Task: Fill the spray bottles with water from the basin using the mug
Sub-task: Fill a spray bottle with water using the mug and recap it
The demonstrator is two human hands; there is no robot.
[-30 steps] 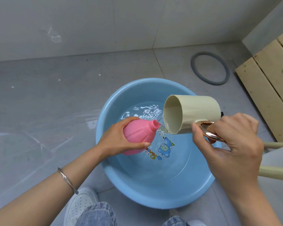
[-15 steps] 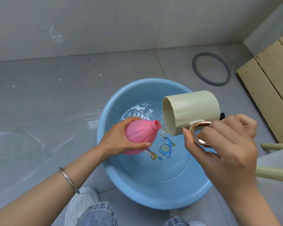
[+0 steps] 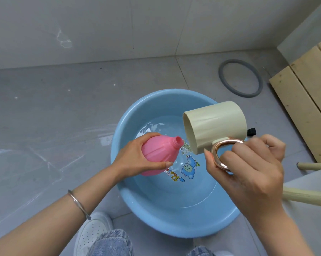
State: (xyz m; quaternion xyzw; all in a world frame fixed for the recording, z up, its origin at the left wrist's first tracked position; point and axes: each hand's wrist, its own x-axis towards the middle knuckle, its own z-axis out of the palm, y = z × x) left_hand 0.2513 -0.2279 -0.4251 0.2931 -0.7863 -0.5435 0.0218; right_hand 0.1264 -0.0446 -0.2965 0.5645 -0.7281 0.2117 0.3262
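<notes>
Head view: pouring step. Left hand (image 3: pixel 132 160) fingers wrap spray bottle (image 3: pixel 158 154); right hand (image 3: pixel 248 174) fingers curl round mug (image 3: pixel 215 126) handle. Next: rim over neck, beyond left fingertips.

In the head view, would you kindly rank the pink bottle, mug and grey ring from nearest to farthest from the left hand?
1. pink bottle, gripped by the left hand.
2. mug, just right of it.
3. grey ring, on the floor, far right.

One basin (image 3: pixel 174 224), one mug (image 3: pixel 217 124), one pink bottle (image 3: pixel 159 154), one grey ring (image 3: pixel 246 94).
</notes>
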